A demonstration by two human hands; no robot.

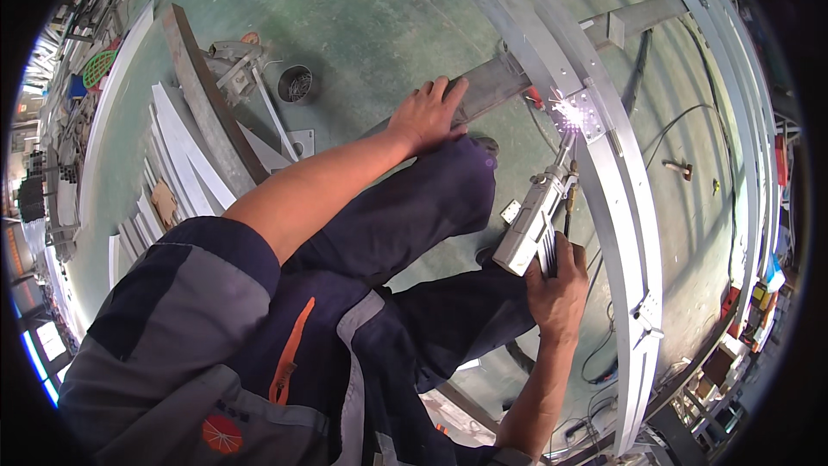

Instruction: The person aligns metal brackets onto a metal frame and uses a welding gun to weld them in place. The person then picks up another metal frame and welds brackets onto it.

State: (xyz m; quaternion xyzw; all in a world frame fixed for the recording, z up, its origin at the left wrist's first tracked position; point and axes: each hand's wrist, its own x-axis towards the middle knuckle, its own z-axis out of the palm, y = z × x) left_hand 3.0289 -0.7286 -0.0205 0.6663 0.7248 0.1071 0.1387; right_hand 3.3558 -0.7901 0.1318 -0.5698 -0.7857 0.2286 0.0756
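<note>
The person is crouching on the green workshop floor, working over a long curved aluminium frame that is running along the floor's right side. The right hand is wrapping closed around the grip of a grey welding gun, tilting its nozzle up and away so the tip is meeting the frame's inner edge, where a bright spark is flaring; holding it from below like this is keeping the wrist and the trailing cable clear of the heat. The left hand is lying flat, fingers spread and gripping nothing, pressing down on a straight metal bar that is crossing under the curved frame near the weld. That weight seems to be pinning the bar so the joint is not shifting while the seam is being laid. Towards the floor's left edge, cut metal strips are lying fanned beside a rusty curved beam, and a small round tin is sitting just beyond them, all well apart from the sparks.
</note>
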